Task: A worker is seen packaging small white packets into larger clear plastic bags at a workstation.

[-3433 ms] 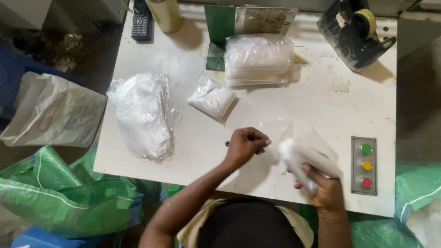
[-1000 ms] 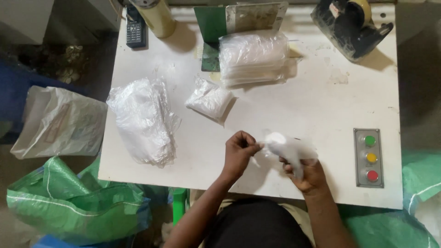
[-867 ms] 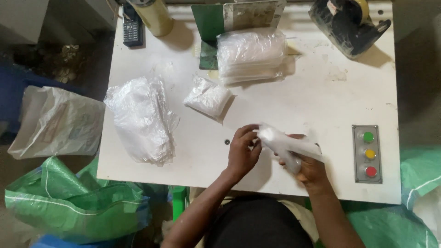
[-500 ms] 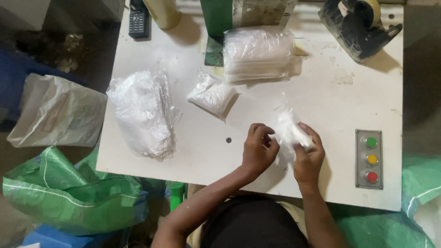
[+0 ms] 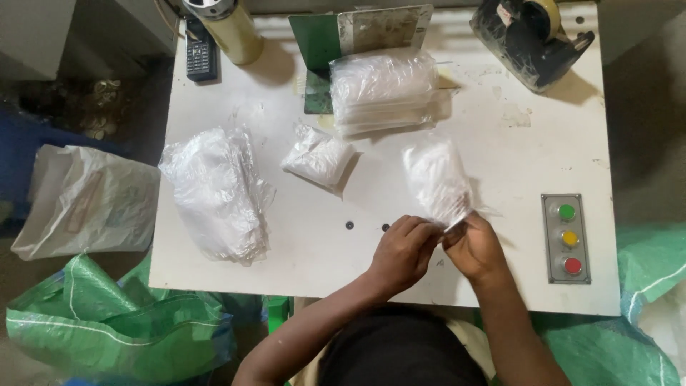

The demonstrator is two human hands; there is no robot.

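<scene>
Overhead view of a person seated at a white table (image 5: 500,143), seen from their own head. Nearest the viewer, the left hand (image 5: 401,251) and right hand (image 5: 474,249) meet just in front of the body, near the table's front edge. Both hands have their fingers pinched together on the lower end of a small clear plastic bag (image 5: 436,179) with white contents. The bag stretches away from the hands across the table top, its far end lying flat.

To the right of the bag, set into the table, is a grey control panel (image 5: 567,238) with three round buttons in a column: green farthest, yellow in the middle, red nearest. To the left of the bag lies a smaller filled clear packet (image 5: 318,156), and farther left a large loose heap of clear plastic bags (image 5: 216,193), well apart from the hands.

Beyond the bag, toward the table's far edge, sits a neat stack of filled clear bags (image 5: 386,91), resting against a green and metal plate (image 5: 361,32). To the right of that stack stands a black tape dispenser (image 5: 529,36). To the left of the stack stand a pale yellow cylinder (image 5: 229,28) and a dark handset (image 5: 200,53).

Off the table, on the floor to the left of the heap, lie a white sack (image 5: 78,200) and a green woven sack (image 5: 114,322).
</scene>
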